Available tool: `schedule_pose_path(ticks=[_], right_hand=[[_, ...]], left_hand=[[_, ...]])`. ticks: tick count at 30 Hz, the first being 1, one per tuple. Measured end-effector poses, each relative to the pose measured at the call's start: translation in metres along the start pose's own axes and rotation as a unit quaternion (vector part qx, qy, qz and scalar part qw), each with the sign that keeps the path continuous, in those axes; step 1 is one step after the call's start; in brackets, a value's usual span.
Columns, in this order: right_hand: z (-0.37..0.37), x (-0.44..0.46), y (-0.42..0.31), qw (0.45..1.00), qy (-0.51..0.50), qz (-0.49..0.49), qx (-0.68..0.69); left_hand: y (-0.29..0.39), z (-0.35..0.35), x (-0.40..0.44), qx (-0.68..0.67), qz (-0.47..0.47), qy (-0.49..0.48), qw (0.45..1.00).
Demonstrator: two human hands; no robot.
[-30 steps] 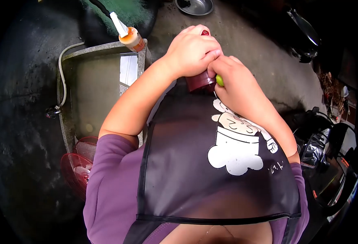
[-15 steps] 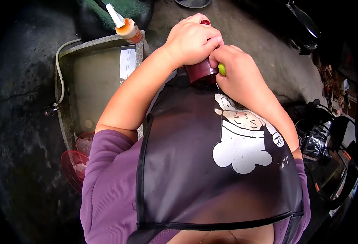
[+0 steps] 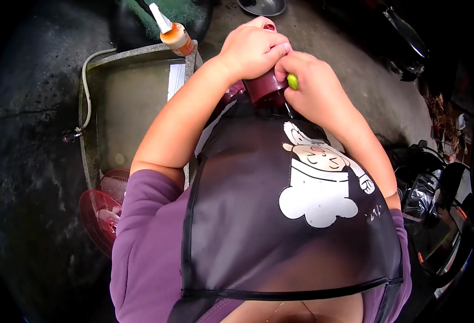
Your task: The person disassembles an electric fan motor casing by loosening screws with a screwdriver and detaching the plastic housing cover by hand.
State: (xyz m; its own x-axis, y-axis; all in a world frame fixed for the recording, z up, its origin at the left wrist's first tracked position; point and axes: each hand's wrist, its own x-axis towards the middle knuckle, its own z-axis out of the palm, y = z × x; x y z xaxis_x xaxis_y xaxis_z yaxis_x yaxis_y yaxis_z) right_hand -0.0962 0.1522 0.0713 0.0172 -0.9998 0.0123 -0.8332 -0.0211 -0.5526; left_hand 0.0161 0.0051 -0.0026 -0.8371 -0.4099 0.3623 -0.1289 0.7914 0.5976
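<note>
My left hand point(image 3: 254, 49) is closed over a dark red, translucent plastic container point(image 3: 265, 86) in front of the apron's far edge. A small shiny red patch point(image 3: 270, 27) shows at its fingertips. Against it on the right, my right hand point(image 3: 313, 81) is curled round a bright green object point(image 3: 292, 82), of which only a short end shows; the rest is hidden in the fist. The two hands touch at the thumbs. What lies inside the container cannot be made out.
Left of my arm is a stone basin point(image 3: 86, 153) holding cloudy water, with a pump bottle point(image 3: 177, 40) on its far corner. A pale hose point(image 3: 85, 89), red mesh baskets point(image 3: 99, 215) and a metal bowl point(image 3: 263, 6) are around it. Black bags point(image 3: 423, 194) lie at the right.
Both hands keep their grips and have moved slightly up in the view with the container since the first frame. The background shifts slightly as the camera moves.
</note>
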Motion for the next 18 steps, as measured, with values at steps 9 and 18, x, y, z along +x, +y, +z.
schedule_pose_path(ticks=[9,18], right_hand=[[-0.038,-0.025,0.054,0.981,0.183,0.047,0.050],[-0.053,-0.074,0.087,0.907,0.246,0.153,0.306]], left_hand=[[-0.043,-0.008,0.009,-0.071,-0.024,-0.014,0.997],[-0.046,-0.014,0.029,-0.117,0.033,-0.022,0.992]])
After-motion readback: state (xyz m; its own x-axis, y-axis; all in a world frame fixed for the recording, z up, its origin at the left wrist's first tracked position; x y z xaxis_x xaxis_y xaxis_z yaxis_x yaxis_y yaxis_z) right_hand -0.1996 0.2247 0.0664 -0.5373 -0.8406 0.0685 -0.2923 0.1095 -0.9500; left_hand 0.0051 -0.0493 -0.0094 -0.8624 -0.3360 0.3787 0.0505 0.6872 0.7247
